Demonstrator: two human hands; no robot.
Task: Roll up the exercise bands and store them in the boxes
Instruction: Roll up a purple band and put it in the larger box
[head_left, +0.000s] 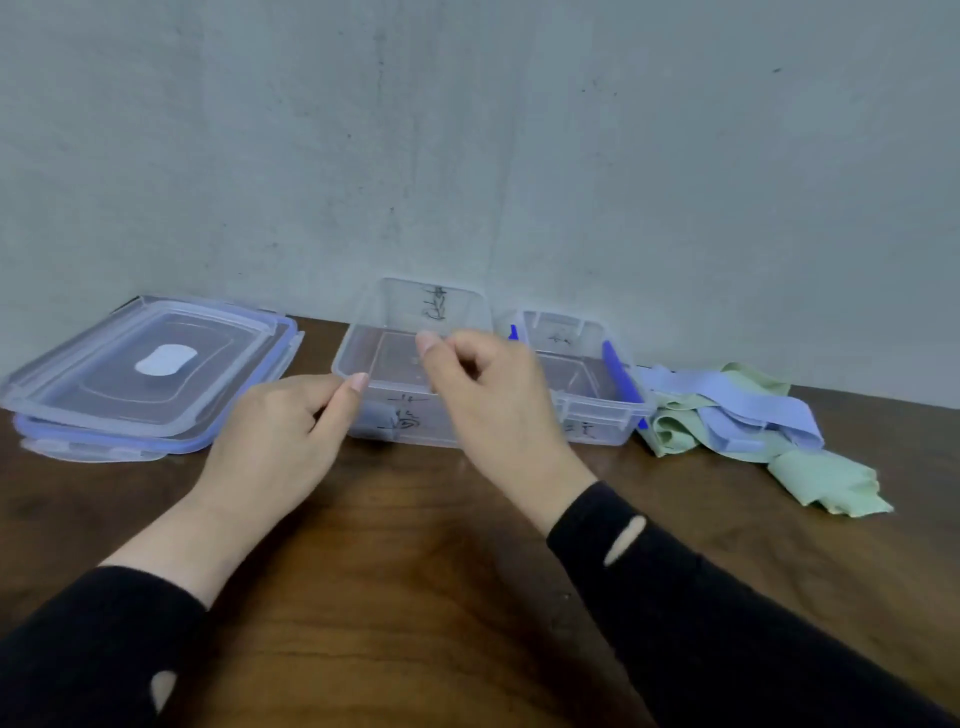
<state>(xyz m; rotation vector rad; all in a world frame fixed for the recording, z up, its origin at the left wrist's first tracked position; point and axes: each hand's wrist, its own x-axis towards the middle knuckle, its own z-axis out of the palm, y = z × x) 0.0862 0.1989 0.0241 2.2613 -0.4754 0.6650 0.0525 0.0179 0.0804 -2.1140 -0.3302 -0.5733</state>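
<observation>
The head view looks down on a dark brown wooden table (467, 597) set against a pale grey wall. The left hand (280, 441) rests near the left corner of the clear rectangular plastic box (395, 364), fingers curled; a small grey-blue roll (382, 415) shows just beside its fingertips, seen through the box's near wall, but I cannot tell whether the hand holds it. The right hand (493, 395) hovers over the same box, fingers loosely bent and gripping nothing visible. A second clear plastic box with blue latches (587, 374) stands just to the right.

The remaining soft stretchy bands, lilac and pale green (748, 426), lie crumpled in a heap to the right of the boxes, not yet rolled. Two clear lids with blue seals (140, 374) are stacked at the far left.

The likely trouble: elastic fabric is springy, so a loosely wound roll may uncoil once released. The tangled heap may drag both bands when one is pulled. The light, smooth-walled boxes may slide if nudged.
</observation>
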